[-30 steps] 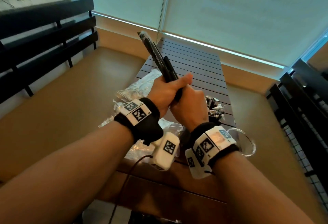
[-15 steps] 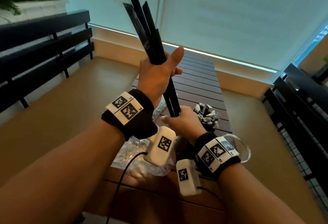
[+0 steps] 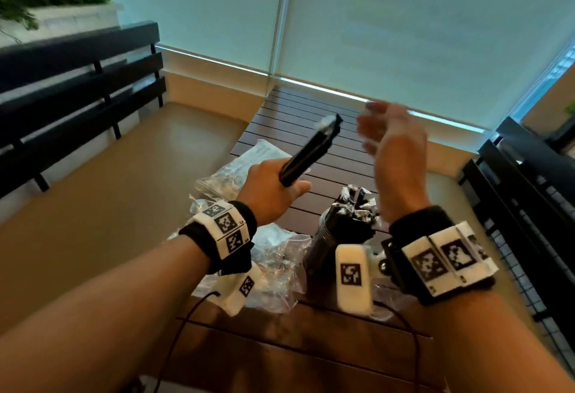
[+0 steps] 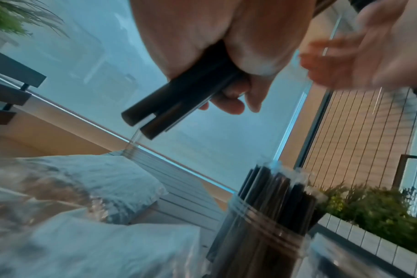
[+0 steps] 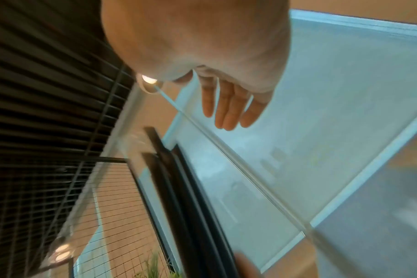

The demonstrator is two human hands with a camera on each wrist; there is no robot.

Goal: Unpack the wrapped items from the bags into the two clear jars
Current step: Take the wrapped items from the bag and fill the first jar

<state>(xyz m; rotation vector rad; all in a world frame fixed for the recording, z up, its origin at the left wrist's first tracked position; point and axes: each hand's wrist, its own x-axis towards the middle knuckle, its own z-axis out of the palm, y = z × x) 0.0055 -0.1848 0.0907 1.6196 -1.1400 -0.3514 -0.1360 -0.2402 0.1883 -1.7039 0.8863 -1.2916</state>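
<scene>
- One clear jar (image 3: 329, 246) packed with long black wrapped sticks, too many to count.
- At least two such sticks (image 4: 179, 99) in one bundle.
- Several crumpled clear plastic bags (image 3: 273, 265), number unclear.

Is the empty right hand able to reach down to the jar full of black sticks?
Probably yes. The right hand is open and holds nothing, raised above the jar, with nothing between them. The left hand grips its black sticks off to the side.

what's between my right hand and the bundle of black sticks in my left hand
Nothing: the head view shows only open air, with tabletop behind, between the right hand and the bundle.
</scene>
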